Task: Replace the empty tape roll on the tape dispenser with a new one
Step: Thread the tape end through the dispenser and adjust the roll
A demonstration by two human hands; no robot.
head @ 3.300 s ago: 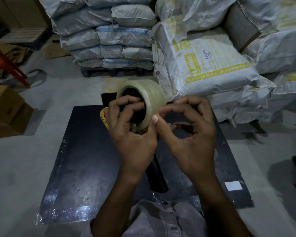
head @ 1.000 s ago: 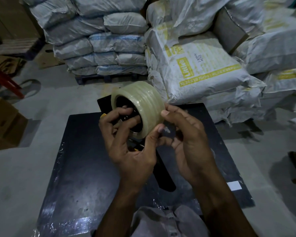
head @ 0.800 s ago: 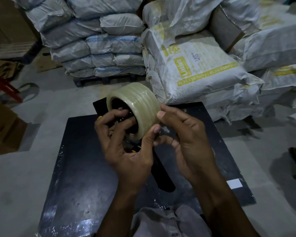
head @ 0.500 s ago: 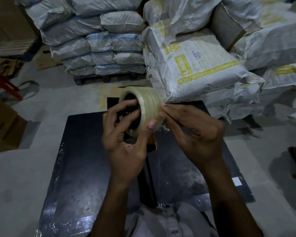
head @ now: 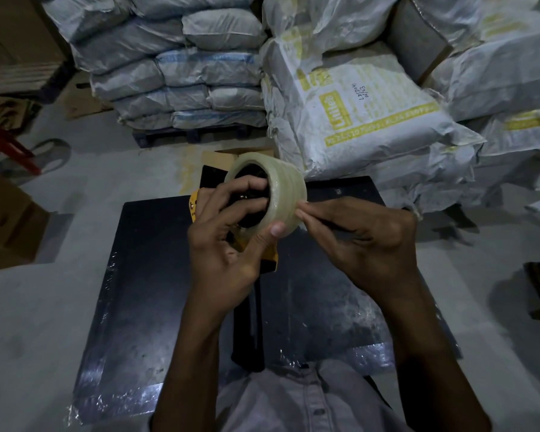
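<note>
A full roll of clear tape point(head: 286, 190) sits on the yellow and black tape dispenser point(head: 270, 258), held up above the black table point(head: 156, 291). My left hand point(head: 228, 244) grips the roll, fingers curled into its dark core and thumb pressed on its outer face. My right hand point(head: 362, 238) has its fingertips pinched together at the roll's right edge; whether a tape end is between them is too small to tell. The dispenser's black handle point(head: 248, 325) points down toward me, mostly hidden by my left forearm.
Stacks of white woven sacks point(head: 356, 104) rise just behind the table, more on a pallet point(head: 187, 79) at the back left. A cardboard box point(head: 7, 219) stands on the floor at left, with a red frame point(head: 7, 141) behind it.
My right hand's fingers came together into a pinch at the roll's right edge. The dispenser turned so its handle points down toward me. My left hand kept its grip on the roll.
</note>
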